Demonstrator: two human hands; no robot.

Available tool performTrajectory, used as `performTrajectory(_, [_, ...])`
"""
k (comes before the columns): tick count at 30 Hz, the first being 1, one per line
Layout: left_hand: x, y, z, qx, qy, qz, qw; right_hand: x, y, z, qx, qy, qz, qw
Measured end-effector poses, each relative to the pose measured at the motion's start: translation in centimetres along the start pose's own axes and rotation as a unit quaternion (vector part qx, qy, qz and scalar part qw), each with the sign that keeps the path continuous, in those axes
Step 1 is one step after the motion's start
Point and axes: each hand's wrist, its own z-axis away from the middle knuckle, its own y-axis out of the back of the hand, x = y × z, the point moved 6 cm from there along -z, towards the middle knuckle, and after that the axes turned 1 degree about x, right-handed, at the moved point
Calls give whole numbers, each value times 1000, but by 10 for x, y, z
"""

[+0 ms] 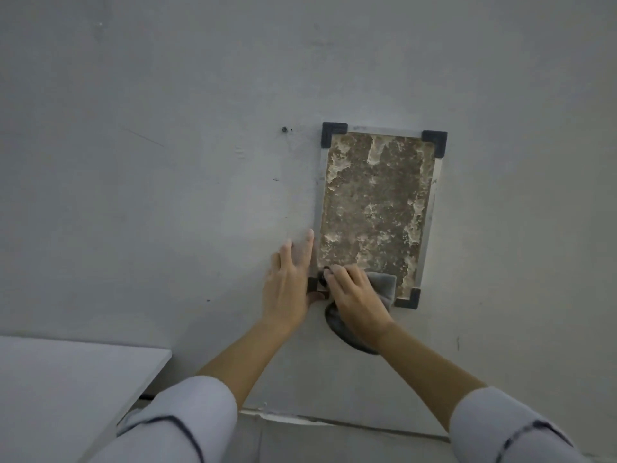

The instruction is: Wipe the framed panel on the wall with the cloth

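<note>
A framed panel (pixel 374 202) hangs on the grey wall, its mottled brown and pale surface edged by a light frame with dark corner caps. My right hand (pixel 357 295) presses a grey cloth (pixel 384 285) against the panel's lower left corner; part of the cloth hangs below my wrist. My left hand (pixel 290 282) lies flat on the wall beside the frame's left edge, fingers spread, with the thumb near the bottom-left corner cap.
A white tabletop (pixel 66 379) juts in at the lower left, close to my left arm. A small dark screw hole (pixel 284 129) marks the wall left of the frame's top. The floor joint (pixel 334 422) runs along the bottom.
</note>
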Motion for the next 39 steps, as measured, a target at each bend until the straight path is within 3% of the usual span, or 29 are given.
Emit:
performTrajectory(4, [-6, 5, -1, -19, -21, -6, 1000, 3, 21, -13, 16, 13, -71, 997])
performTrajectory(9, [-10, 13, -3, 15, -30, -30, 999, 30, 45, -54, 114, -91, -54, 988])
performTrajectory(12, [-10, 14, -2, 24, -44, -49, 998, 17, 22, -43, 88, -99, -34, 991])
performTrajectory(17, [-13, 10, -10, 17, -36, -88, 995, -19, -15, 1, 6, -32, -10, 999])
performTrajectory(26, [-14, 16, -7, 1, -59, -83, 995, -14, 4, -13, 41, -80, -110, 990])
performTrajectory(31, [-15, 16, -12, 16, -66, -92, 993, -30, -9, 9, 7, 5, -64, 998])
performTrajectory(36, [-19, 26, -13, 7, -102, -21, 994, -27, 1, -4, 10, -31, -108, 994])
performTrajectory(39, [-18, 35, -15, 57, -103, 87, 989, -29, 2, -8, 16, -38, -114, 993])
